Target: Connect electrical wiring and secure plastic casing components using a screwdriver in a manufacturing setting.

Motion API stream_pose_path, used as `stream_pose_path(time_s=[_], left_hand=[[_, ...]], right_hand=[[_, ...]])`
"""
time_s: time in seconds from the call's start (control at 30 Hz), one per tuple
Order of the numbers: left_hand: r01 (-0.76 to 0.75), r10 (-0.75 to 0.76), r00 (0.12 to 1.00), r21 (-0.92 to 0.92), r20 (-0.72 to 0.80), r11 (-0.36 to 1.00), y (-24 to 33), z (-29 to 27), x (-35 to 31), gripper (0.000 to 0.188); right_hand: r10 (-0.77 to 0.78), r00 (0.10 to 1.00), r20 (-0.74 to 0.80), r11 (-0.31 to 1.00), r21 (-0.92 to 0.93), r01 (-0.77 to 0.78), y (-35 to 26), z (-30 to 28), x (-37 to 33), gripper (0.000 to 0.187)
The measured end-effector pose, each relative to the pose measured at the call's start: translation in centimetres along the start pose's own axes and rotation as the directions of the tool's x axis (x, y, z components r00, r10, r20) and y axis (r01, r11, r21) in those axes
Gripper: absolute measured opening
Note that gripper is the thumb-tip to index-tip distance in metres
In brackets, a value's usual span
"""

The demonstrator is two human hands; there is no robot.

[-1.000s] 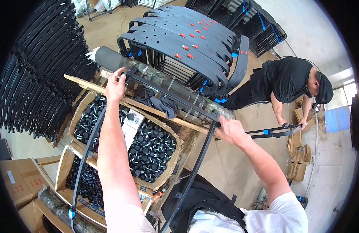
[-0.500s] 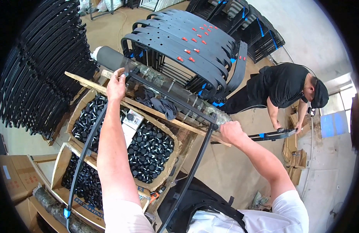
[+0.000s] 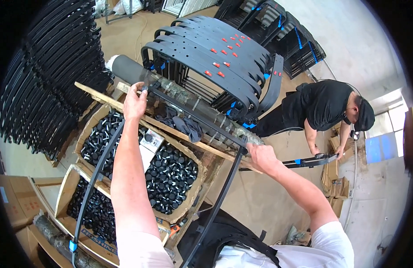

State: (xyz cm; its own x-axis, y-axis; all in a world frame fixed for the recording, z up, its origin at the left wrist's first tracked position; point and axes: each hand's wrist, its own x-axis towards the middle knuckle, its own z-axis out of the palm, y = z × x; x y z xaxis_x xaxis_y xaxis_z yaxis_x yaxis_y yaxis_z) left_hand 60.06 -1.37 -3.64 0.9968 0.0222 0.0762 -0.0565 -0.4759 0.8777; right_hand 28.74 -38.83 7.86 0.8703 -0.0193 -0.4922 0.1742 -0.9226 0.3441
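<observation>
A black metal tube frame lies tilted across the workbench, its side bars running down past my arms. My left hand is at its far left corner, thumb and fingers closed about a small dark part that they mostly hide. At the right corner, my right hand has its fingers curled against a black round screw-in foot. Below the frame, an open carton holds several black screw-in feet with silvery bolts. A second carton beside it holds small black parts.
Curved black panels with red tags stand stacked beyond the bench. Tall stacks of black frames rise at left. A co-worker bends over another frame at right. A dark cloth lies by a wooden board.
My right hand has shifted slightly left and down, its fingers turned against the foot. The fingers of my left hand have shifted a little at the corner. The frame stays nearly in place.
</observation>
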Motion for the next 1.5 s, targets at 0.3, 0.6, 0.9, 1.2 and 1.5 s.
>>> stream_pose_path(time_s=[0.3,0.6,0.9,1.2,1.5], left_hand=[[-0.085,0.088,0.996,0.129,-0.018,0.988,-1.3,-0.3,0.4,0.032],[0.031,-0.035,0.999,0.23,0.011,0.973,1.8,-0.1,-0.6,0.073],[0.256,-0.209,0.961,0.303,-0.178,0.918,0.0,-7.8,1.3,0.071],[-0.03,0.101,0.991,0.588,-0.089,0.808,5.4,-1.6,0.8,0.098],[0.416,-0.081,0.81,0.471,-0.581,0.778,-5.2,-13.2,0.4,0.063]], right_hand=[[0.005,0.982,-0.187,0.98,0.198,0.033,-0.6,0.6,0.7,0.03],[0.22,0.911,-0.349,0.949,0.292,-0.117,-2.4,2.3,1.5,0.046],[0.211,0.902,-0.376,0.947,0.307,-0.093,-1.5,3.4,1.0,0.046],[0.242,0.946,-0.216,0.924,0.348,-0.157,-2.1,2.4,1.6,0.05],[0.204,0.945,-0.256,0.928,0.358,-0.104,-2.6,2.9,1.9,0.049]])
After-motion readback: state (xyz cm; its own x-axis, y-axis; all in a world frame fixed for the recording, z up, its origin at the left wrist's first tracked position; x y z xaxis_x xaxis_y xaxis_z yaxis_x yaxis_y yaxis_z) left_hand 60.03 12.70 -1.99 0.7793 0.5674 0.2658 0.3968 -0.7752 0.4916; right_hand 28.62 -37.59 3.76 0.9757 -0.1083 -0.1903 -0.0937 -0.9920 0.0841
